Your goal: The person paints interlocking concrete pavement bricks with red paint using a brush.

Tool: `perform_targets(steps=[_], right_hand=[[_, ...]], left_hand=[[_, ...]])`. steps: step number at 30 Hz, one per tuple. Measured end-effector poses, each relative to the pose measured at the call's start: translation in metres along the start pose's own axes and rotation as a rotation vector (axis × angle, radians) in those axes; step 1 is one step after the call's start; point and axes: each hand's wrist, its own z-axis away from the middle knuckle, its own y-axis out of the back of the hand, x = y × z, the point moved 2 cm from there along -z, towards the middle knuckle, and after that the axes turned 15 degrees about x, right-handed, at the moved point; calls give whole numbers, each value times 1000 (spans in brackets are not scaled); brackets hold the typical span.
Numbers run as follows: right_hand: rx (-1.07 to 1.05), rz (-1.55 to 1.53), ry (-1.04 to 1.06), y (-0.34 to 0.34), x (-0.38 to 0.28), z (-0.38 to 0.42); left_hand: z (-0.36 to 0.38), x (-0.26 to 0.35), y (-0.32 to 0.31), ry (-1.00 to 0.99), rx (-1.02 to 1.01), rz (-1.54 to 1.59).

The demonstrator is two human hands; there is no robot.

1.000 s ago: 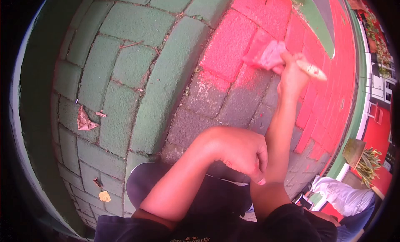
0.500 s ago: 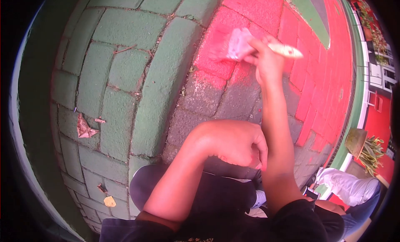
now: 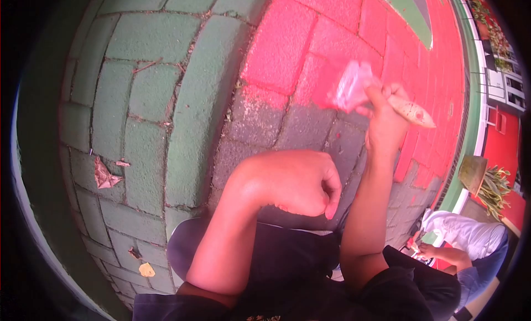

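Note:
My right hand [image 3: 385,119] is closed around a wide paintbrush [image 3: 412,111]. Its pale, paint-specked handle points to the right, and its broad head, blurred by motion, meets the paving at the border between red paint [image 3: 279,47] and bare grey bricks [image 3: 251,119]. Nearer to me, my left hand [image 3: 287,180] hangs bent at the wrist above the grey bricks and my dark-clothed knee. Its fingers curl downward, with red on a fingertip, and nothing shows in them.
Green-painted bricks [image 3: 146,36] and a raised green kerb [image 3: 202,111] run along the left, with dry leaves [image 3: 105,174] on them. At right, another person in a white top [image 3: 467,230] bends low near a potted plant [image 3: 473,174]. A green patch [image 3: 415,17] lies farther off.
My right hand and the paintbrush have moved right and nearer to me across the bricks. Red now covers the brick by the kerb more evenly. The other person's arm has come into view.

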Motion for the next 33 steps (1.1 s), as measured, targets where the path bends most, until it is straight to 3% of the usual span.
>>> perform_targets(steps=[3,5,8,9,13,14,16,17,19,22,23,26,27,31,32,33], right_hand=[[-142,46,-111,-9,12,3],[-68,55,-164,2,19,-2],[45,259,127,24,-10,-2],[45,270,118,23,-12,1],[-193,404,720,-28,-5,24],[-177,404,722,-32,-14,28],[-377,403,256,-38,-27,33],[-360,283,184,-29,-24,21],[-215,20,-234,-18,-23,11],[-75,30,-313,6,17,-11],[-77,23,-311,13,15,-14],[55,268,105,20,-18,-5],[57,270,104,15,-16,-1],[-259,488,460,-36,-21,29],[-339,295,272,-42,-17,25],[-340,297,269,-42,-22,24]], left_hand=[[-4,0,0,-5,16,1],[-2,3,4,24,10,-14],[2,2,5,114,22,-30],[1,1,4,64,27,-32],[-3,1,3,-28,30,-67],[-3,1,3,-33,21,-77],[-3,-4,1,53,22,-52],[-3,-4,2,52,20,-50],[-3,-5,1,-26,11,-31],[-6,-4,-2,-7,-24,2],[-7,-3,-1,-6,-20,-5],[-5,-6,-5,54,-21,30],[-5,-5,-5,51,-18,19],[-9,-3,-3,69,-37,-18],[-8,-4,-3,70,-40,-20],[-8,-6,-3,64,-29,-17]])
